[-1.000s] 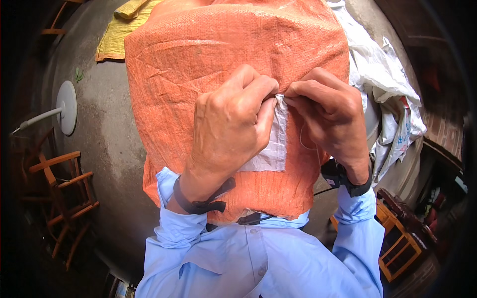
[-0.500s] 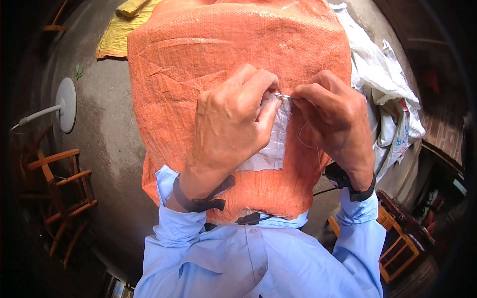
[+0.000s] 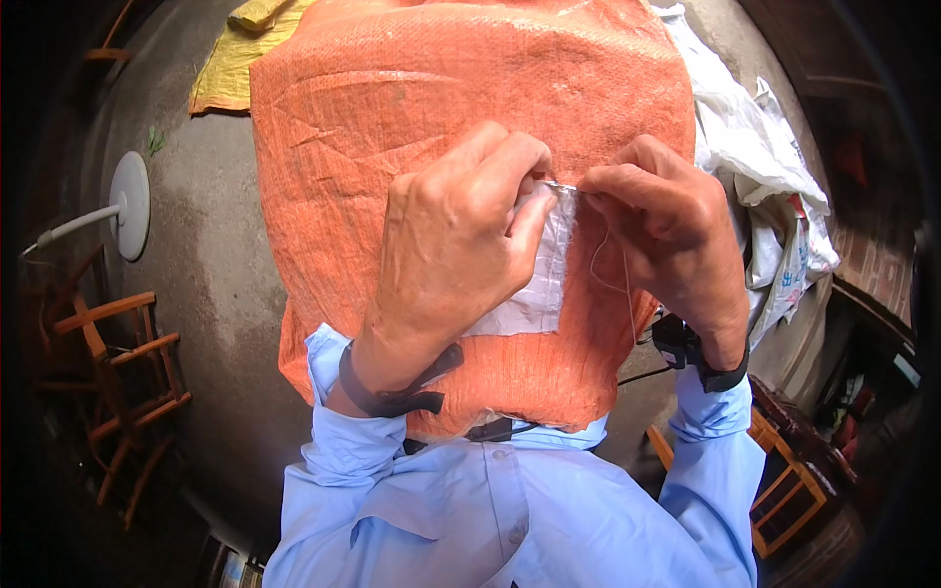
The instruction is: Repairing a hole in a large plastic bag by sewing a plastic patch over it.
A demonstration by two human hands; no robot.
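An orange woven sack (image 3: 343,196) is spread out before me, with a white cloth patch (image 3: 534,304) lying on it. My left hand (image 3: 456,220) is closed in a pinch on the patch's upper edge. My right hand (image 3: 671,220), also closed, pinches a thin, shiny needle (image 3: 563,186) that spans the small gap between my fingertips. A fine pale thread (image 3: 595,265) hangs in a loop below the right hand, over the sack. The fingers hide much of the needle and the patch's upper left part.
White sacks (image 3: 750,147) lie crumpled at right, and a yellow sack (image 3: 235,69) at far left. On the left are a round white stand base (image 3: 130,206) and a wooden chair (image 3: 123,363). Another wooden frame (image 3: 784,490) stands at lower right on the concrete floor.
My right hand has shifted slightly to the right, its wrist moving outward. The thread loop below it has changed shape. My left hand stays almost in place on the patch.
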